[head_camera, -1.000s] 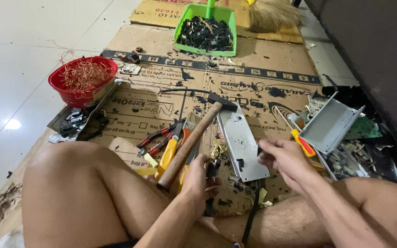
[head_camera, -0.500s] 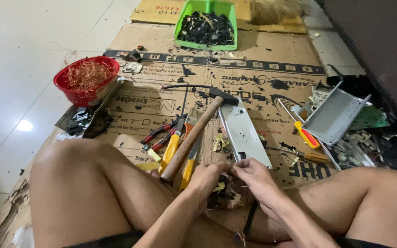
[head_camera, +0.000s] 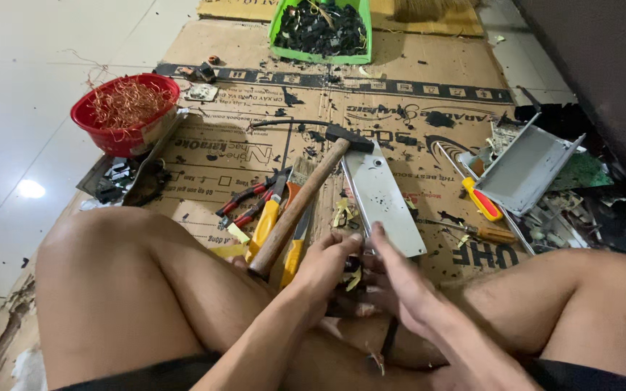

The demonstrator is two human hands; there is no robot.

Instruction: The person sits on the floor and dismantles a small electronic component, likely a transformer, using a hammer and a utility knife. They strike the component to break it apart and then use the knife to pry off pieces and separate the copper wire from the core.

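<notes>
Seated cross-legged on flattened brown cardboard (head_camera: 414, 72). Left hand (head_camera: 324, 264) and right hand (head_camera: 393, 279) together at lower centre of frame, fingers curled around a small dark part (head_camera: 353, 279) with yellow scraps; exact grip on it too hidden to tell. Just above the hands, a flat grey metal plate (head_camera: 382, 195) and a wooden-handled hammer (head_camera: 306, 199), handle end near the left hand. Yellow-handled tools (head_camera: 269, 221) left of that. Red plastic bowl of copper wire (head_camera: 126, 108) upper left; green plastic dustpan of black bits (head_camera: 320, 29) top centre.

hammer (head_camera: 306, 195) left of metal plate (head_camera: 382, 195)
</notes>
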